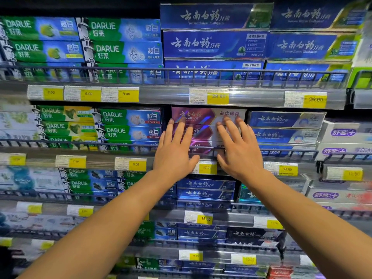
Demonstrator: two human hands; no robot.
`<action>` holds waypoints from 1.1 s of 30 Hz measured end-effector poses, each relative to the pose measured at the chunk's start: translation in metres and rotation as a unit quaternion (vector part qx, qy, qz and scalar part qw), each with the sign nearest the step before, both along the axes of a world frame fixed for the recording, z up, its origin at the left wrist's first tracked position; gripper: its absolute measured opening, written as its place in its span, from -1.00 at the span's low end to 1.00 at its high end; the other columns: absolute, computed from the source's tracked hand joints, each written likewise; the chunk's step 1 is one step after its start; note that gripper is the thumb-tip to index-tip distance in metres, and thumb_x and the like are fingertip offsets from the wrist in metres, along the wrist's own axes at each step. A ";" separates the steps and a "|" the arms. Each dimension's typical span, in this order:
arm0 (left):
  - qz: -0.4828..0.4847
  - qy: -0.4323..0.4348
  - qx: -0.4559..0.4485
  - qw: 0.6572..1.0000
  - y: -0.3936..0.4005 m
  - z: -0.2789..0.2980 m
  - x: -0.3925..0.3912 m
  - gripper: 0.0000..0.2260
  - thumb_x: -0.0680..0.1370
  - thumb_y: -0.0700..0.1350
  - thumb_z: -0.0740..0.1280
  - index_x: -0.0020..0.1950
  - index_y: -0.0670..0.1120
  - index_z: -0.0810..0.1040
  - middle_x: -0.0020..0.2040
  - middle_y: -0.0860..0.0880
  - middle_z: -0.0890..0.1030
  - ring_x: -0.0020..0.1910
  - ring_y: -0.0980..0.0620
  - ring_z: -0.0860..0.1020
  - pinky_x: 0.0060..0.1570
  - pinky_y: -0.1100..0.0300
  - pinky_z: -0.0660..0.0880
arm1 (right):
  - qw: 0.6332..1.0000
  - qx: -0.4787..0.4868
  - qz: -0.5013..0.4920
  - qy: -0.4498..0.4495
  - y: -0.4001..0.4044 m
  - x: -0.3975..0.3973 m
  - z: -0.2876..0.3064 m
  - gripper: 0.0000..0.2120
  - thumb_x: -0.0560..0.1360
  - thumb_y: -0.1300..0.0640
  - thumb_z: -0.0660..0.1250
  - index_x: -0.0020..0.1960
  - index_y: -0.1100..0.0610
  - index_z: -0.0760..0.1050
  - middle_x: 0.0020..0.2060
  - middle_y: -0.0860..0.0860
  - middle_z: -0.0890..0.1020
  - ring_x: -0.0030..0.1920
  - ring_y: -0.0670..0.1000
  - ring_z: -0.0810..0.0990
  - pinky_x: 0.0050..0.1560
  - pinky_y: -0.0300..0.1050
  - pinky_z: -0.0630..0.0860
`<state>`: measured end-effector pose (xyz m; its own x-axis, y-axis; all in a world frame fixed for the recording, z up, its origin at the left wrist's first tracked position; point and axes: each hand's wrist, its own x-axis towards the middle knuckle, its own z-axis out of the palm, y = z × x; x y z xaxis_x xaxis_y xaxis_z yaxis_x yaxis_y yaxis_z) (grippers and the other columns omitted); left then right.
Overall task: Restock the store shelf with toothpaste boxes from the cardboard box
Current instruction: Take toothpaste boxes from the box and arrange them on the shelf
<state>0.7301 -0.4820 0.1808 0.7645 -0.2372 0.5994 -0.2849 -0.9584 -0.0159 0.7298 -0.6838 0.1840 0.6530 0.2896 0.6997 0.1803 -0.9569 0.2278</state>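
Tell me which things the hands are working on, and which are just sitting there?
Part of the job:
- left hand
- right hand
- purple toothpaste boxes, both hands pressing flat on them

Just sitting there:
- green Darlie boxes
- blue Yunnan Baiyao boxes
- yellow price tags

Yellow price tags run along the rail fronts: three reading 9.00 at upper left, one reading 29.90 at upper centre, one reading 15.00 at lower centre. Dark wire guards edge each tier above them.
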 end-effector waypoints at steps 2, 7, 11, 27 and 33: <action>-0.006 0.000 -0.007 1.000 0.000 -0.001 -0.002 -0.27 0.54 0.24 0.15 0.57 -0.02 -0.10 0.58 -0.07 -0.17 0.53 -0.13 -0.27 0.50 -0.09 -0.11 | 1.000 0.004 0.009 -0.002 -0.001 -0.001 -0.001 -0.29 0.43 -0.12 0.28 0.48 0.16 0.24 0.45 0.16 0.29 0.44 0.31 0.21 0.43 0.26 0.18; -0.033 -0.029 -0.016 0.999 0.004 -0.016 -0.010 -0.33 0.52 0.16 0.25 0.53 -0.07 0.13 0.54 -0.14 0.11 0.52 -0.17 0.00 0.47 -0.08 0.00 | 0.997 0.020 0.061 -0.031 -0.005 -0.008 -0.016 -0.45 0.42 0.02 0.30 0.36 0.21 0.39 0.31 0.17 0.43 0.31 0.25 0.34 0.33 0.13 0.29; -0.031 -0.041 -0.002 0.999 0.008 -0.025 -0.013 -0.42 0.49 0.14 0.28 0.42 -0.10 0.31 0.35 -0.10 0.37 0.35 -0.15 0.26 0.41 -0.06 0.16 | 0.997 0.014 0.078 -0.018 -0.007 -0.014 -0.028 -0.57 0.40 0.07 0.29 0.24 0.21 0.46 0.08 0.12 0.54 0.06 0.19 0.48 0.11 0.04 0.36; -0.022 -0.040 0.002 0.999 0.005 -0.027 -0.010 -0.43 0.50 0.18 0.23 0.42 -0.10 0.34 0.32 -0.06 0.41 0.32 -0.11 0.30 0.41 -0.09 0.15 | 0.998 0.026 0.034 0.053 -0.004 -0.017 -0.021 -0.53 0.40 0.01 0.29 0.27 0.15 0.42 0.11 0.09 0.53 0.08 0.15 0.47 0.14 0.04 0.45; -0.027 -0.044 -0.021 0.998 0.005 -0.025 -0.010 -0.42 0.51 0.17 0.22 0.45 -0.09 0.30 0.39 -0.08 0.34 0.39 -0.11 0.25 0.44 -0.08 0.12 | 0.997 0.041 0.032 0.057 -0.004 -0.018 -0.021 -0.52 0.41 -0.02 0.28 0.27 0.15 0.42 0.12 0.08 0.52 0.10 0.14 0.45 0.17 0.02 0.43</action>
<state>0.7202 -0.4766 0.1559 0.6949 -0.2496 0.6744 -0.3345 -0.9424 -0.0041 0.7116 -0.6880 0.1631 0.7122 0.2780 0.6446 0.2626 -0.9571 0.1227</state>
